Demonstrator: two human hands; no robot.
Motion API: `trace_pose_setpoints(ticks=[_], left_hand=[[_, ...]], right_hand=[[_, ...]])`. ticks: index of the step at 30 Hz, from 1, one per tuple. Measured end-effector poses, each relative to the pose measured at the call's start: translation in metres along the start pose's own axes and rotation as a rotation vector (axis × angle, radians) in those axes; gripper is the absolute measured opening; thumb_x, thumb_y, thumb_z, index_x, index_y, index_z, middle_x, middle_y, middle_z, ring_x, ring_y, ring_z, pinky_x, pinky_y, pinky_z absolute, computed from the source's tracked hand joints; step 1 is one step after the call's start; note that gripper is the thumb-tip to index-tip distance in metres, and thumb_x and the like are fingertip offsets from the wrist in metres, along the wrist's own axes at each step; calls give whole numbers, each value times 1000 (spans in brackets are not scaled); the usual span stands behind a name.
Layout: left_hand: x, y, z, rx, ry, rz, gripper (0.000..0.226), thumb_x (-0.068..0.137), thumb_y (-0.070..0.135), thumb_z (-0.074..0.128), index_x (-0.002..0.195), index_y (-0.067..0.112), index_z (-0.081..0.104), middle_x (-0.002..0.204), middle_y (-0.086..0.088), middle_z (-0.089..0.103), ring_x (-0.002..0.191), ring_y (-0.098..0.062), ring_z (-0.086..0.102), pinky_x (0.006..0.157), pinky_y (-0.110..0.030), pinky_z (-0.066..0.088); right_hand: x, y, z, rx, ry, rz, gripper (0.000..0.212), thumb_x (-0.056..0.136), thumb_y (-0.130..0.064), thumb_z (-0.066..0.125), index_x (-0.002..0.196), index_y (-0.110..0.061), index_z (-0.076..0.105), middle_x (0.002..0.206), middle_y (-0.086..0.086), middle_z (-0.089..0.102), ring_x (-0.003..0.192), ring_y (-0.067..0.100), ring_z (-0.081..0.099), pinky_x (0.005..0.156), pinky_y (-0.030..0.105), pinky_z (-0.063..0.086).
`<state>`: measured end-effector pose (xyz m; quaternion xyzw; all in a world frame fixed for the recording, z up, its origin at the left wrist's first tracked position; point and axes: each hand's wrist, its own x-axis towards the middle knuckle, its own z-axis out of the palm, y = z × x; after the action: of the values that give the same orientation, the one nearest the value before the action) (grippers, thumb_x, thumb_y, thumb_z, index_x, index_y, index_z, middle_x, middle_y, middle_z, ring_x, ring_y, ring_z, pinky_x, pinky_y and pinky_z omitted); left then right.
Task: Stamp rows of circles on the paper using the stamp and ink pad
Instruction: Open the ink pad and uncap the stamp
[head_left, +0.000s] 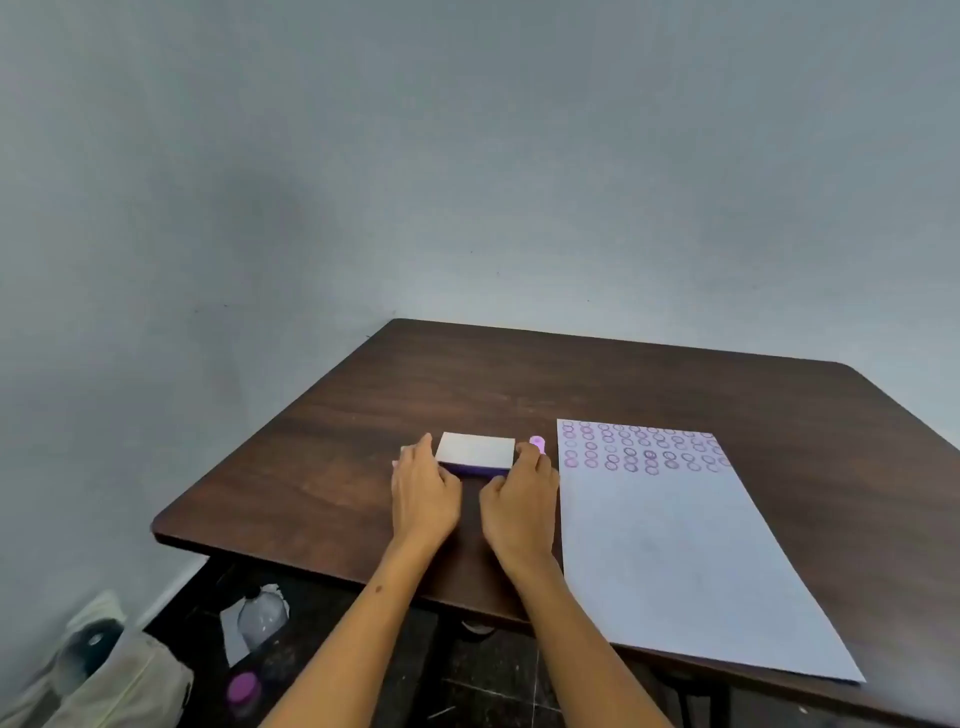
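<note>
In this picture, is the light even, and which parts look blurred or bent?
Head view: soft, even light, no glare on the table; its edges bow from the wide lens; the stamped circles look smeared; the clutter on the floor is blurred.

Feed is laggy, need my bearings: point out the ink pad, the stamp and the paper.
ink pad (475, 450), head view, closed pale lid top.
stamp (537, 443), head view, pink top beside the right fingers.
paper (675, 561), head view, blank lower area.

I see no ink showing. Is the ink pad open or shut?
Shut: the ink pad's white lid covers its purple base, both hands at its ends.
</note>
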<state>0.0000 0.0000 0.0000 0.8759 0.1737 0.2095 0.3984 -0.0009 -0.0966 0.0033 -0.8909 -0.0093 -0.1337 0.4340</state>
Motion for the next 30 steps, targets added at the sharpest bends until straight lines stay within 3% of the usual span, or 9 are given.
trace_pose_setpoints(ticks=[3,13,18,20,23,26,30], left_hand=[[-1,-3,3,114,-4,19,57,89,3,43,142,7,24,149,-14,34,144,-27,18,121,-42,11],[-4,-4,1,92,-24,79,64,86,3,45,144,8,16,147,-12,38,143,-22,23,121,-39,3],[-15,1,-10,-16,61,85,66,86,0,45,144,7,14,152,-11,30,145,-22,16,121,-40,0],[-18,-2,-18,-17,144,75,69,85,-1,47,144,9,14,153,-10,28,145,-22,14,120,-41,-1],[-20,-14,-37,63,230,25,72,84,0,49,145,9,12,154,-11,25,145,-22,12,120,-43,-1],[-22,-29,-54,135,239,-99,73,85,4,49,145,7,8,154,-14,24,145,-24,13,119,-44,-1],[-28,-39,-59,195,195,-187,76,87,8,50,145,3,1,152,-18,28,144,-28,16,120,-45,4]], right_hand=[[2,2,1,-24,-8,-1,52,90,-11,47,139,-9,30,150,9,33,134,25,34,111,37,36],[6,6,9,-55,-20,-8,56,89,-13,50,141,-12,29,149,10,35,137,25,33,110,41,38],[-2,-4,8,-56,42,-203,55,84,-11,55,135,-14,36,138,8,48,131,23,37,108,37,38],[-7,-10,11,-38,-3,-283,56,83,-8,55,136,-15,36,138,8,47,133,23,35,112,37,31],[-11,-22,19,-36,-135,-323,60,83,-6,53,138,-17,32,147,8,38,143,22,19,119,40,14],[-14,-30,29,-114,-257,-373,60,84,-7,48,140,-14,27,151,7,34,147,18,4,119,40,-4],[-15,-32,41,-255,-300,-395,59,85,-12,44,140,-12,23,151,9,35,147,16,-8,115,46,-15]])
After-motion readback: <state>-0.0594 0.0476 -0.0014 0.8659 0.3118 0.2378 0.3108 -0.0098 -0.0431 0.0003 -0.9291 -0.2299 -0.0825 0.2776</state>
